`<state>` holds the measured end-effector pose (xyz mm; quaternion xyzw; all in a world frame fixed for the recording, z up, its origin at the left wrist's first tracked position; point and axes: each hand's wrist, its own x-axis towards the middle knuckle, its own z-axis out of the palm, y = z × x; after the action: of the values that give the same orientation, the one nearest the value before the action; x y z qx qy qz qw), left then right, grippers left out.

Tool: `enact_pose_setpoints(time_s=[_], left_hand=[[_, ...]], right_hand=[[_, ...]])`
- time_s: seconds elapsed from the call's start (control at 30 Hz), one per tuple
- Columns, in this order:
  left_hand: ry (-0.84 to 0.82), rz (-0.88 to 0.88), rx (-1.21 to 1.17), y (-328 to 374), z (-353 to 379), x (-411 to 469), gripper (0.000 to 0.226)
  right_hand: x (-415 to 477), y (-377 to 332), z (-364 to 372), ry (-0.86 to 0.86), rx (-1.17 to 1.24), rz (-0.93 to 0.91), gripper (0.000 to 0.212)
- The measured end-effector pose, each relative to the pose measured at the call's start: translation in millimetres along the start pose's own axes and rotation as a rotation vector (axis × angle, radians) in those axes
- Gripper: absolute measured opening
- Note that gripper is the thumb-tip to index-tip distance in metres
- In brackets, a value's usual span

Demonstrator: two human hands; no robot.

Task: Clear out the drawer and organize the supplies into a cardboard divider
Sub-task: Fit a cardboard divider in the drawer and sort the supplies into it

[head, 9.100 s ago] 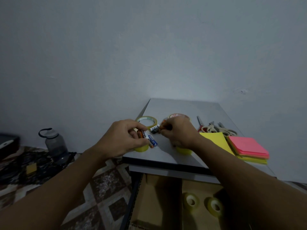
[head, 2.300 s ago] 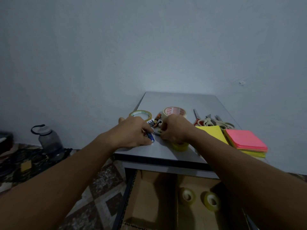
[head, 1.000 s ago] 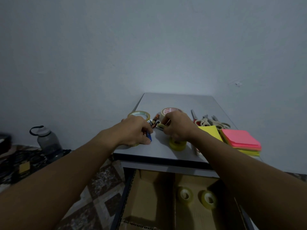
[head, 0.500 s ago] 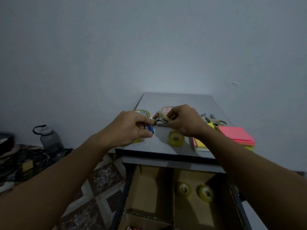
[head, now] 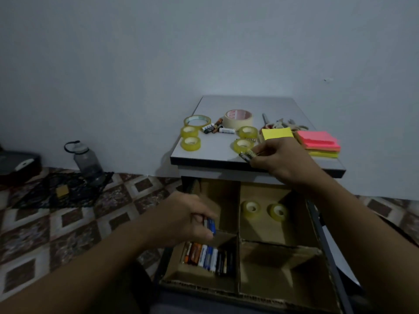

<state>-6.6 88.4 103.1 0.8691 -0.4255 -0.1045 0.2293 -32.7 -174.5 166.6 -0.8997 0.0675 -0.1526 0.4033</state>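
Note:
The open drawer holds a cardboard divider (head: 239, 225) with four compartments. Several batteries (head: 207, 257) lie in a row in the near left one; two small tape rolls (head: 264, 210) sit in the far right one. My left hand (head: 183, 217) hovers over the left compartments and grips a few batteries, a blue one showing. My right hand (head: 280, 158) is at the table's front edge, pinching dark batteries (head: 247, 155). On the table (head: 213, 152) lie loose batteries (head: 215, 129), small yellow tape rolls (head: 191, 143), a masking tape roll (head: 238, 117), scissors (head: 280, 125) and sticky notes (head: 318, 141).
A water bottle (head: 87, 160) stands on the patterned floor at the left, beside a dark cloth (head: 63, 191). A black box (head: 18, 165) is at the far left. The wall rises right behind the table.
My left hand has come down off the table with its batteries to above the divider. My right hand has drawn back to the table's front edge with batteries. The view has tilted down.

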Motion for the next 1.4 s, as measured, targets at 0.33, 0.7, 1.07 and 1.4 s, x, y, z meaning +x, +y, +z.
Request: enact_pose_setpoints(time_s=[0.33, 0.7, 1.07, 1.4], left_hand=[[-0.325, 0.061, 0.245, -12, 78, 13, 0.046], [-0.298, 0.138, 0.341, -13, 98, 18, 0.022], [-0.32, 0.214, 0.461, -6, 95, 16, 0.029], [-0.295, 0.196, 0.453, -1, 92, 13, 0.031]], right_hand=[[-60, 9, 12, -0.112, 0.091, 0.056, 0.008], [-74, 7, 21, -0.119, 0.113, 0.077, 0.007], [-80, 2, 32, -0.137, 0.093, 0.051, 0.007], [-86, 4, 37, -0.147, 0.083, 0.049, 0.012]])
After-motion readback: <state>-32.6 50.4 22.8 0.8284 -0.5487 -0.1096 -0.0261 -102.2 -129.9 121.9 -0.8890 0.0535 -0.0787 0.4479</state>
